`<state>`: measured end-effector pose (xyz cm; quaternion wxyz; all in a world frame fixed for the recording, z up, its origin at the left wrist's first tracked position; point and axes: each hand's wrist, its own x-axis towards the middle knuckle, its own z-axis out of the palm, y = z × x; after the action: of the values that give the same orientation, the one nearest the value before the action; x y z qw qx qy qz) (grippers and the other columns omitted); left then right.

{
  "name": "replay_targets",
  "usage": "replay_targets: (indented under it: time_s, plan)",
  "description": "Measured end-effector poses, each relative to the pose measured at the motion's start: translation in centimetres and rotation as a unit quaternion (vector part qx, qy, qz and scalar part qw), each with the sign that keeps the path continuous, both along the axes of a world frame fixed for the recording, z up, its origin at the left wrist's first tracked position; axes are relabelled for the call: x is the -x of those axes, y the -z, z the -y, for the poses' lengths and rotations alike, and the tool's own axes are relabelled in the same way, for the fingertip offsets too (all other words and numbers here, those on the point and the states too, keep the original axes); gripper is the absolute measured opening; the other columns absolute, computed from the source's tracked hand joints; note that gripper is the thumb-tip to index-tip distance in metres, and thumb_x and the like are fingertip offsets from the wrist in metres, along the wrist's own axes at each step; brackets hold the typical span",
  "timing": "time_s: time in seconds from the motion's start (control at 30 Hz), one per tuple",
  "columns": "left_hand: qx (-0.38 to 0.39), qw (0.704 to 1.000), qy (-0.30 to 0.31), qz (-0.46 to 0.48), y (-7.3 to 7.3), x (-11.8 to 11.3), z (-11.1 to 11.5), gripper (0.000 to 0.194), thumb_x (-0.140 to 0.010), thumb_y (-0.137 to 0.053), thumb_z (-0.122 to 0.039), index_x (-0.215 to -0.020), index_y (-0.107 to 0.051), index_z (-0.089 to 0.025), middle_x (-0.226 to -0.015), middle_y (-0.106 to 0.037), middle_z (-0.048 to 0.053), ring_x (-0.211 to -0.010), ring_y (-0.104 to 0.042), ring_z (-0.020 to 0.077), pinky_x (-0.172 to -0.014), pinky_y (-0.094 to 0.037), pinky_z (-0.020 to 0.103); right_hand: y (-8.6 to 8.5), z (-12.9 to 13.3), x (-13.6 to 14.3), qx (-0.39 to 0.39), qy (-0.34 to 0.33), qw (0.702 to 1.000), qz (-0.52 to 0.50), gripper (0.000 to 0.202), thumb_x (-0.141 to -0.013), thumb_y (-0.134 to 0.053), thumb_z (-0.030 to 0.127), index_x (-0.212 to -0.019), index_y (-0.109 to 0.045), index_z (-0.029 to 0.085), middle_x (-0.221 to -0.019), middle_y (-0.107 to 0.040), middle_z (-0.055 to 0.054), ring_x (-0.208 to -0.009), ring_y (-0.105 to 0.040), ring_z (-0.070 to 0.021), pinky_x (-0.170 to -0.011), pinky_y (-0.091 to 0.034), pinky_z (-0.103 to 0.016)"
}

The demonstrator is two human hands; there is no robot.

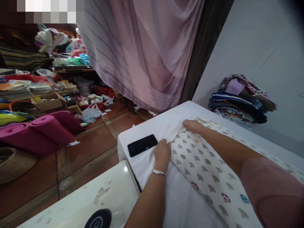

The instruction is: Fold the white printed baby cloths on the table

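A white cloth (209, 164) printed with grey, green, red and blue shapes lies across the white-covered bed (147, 167). My left hand (162, 151), with a bracelet at the wrist, is closed on the cloth's near-left corner. Farther along the same edge, my right hand (192, 126) pinches the cloth, and the edge runs between the two hands. Just left of my left hand, a black phone (142, 145) lies flat on the bed, screen up. My fingertips are partly hidden by the hands themselves.
A stack of folded clothes (237, 98) sits against the wall. A pink curtain (147, 53) hangs beyond the bed. At the lower left is a white surface (78, 202) bearing a round black object (98, 219). Rolled pink mats (40, 129) and cluttered boxes stand on the tiled floor.
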<state>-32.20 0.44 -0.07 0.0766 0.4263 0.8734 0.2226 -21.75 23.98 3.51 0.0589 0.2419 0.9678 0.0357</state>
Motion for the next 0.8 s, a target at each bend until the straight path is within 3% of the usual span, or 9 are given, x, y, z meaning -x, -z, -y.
replay_targets:
  time_s: [0.27,0.47,0.67,0.8]
  plan:
    - [-0.061,0.998,-0.028,0.008,0.1,0.0,0.0,0.017,-0.09,-0.043,-0.031,-0.09,-0.057,-0.021,-0.099,-0.057,0.004,-0.08,-0.058,0.0152,-0.064,-0.04,0.027,1.1,-0.3,-0.1,0.04,-0.036,0.998,-0.022,0.034,-0.081,-0.043,0.015,-0.11,-0.059,0.023,-0.115,-0.058,-0.006,-0.096,-0.057,-0.0197,-0.078,-0.041,-0.028]
    - [-0.091,0.994,-0.016,-0.06,-0.4,0.2,0.1,0.016,-0.088,-0.047,-0.028,-0.081,-0.058,-0.02,-0.095,-0.058,0.005,-0.097,-0.051,0.0206,-0.08,-0.037,0.032,1.4,0.4,0.0,0.038,-0.023,0.998,-0.039,0.034,-0.083,-0.043,0.018,-0.113,-0.058,0.023,-0.116,-0.058,-0.006,-0.099,-0.055,-0.0201,-0.081,-0.041,-0.029]
    - [-0.095,0.995,-0.008,0.005,0.1,0.1,-0.1,0.021,-0.092,-0.039,-0.031,-0.086,-0.056,-0.021,-0.081,-0.063,0.002,-0.079,-0.057,0.0172,-0.069,-0.036,0.028,1.7,1.0,0.4,0.035,0.013,0.998,-0.057,0.032,-0.085,-0.04,0.019,-0.111,-0.059,0.023,-0.116,-0.058,-0.006,-0.094,-0.057,-0.0197,-0.076,-0.042,-0.028]
    - [-0.127,0.992,-0.021,0.02,0.3,0.1,-0.2,0.022,-0.093,-0.036,-0.031,-0.094,-0.057,-0.022,-0.086,-0.065,0.002,-0.083,-0.058,0.0166,-0.068,-0.037,0.027,1.7,1.7,0.3,0.036,0.016,0.995,-0.097,0.039,-0.086,-0.038,0.018,-0.121,-0.051,0.026,-0.128,-0.051,-0.003,-0.095,-0.056,-0.0185,-0.078,-0.042,-0.028]
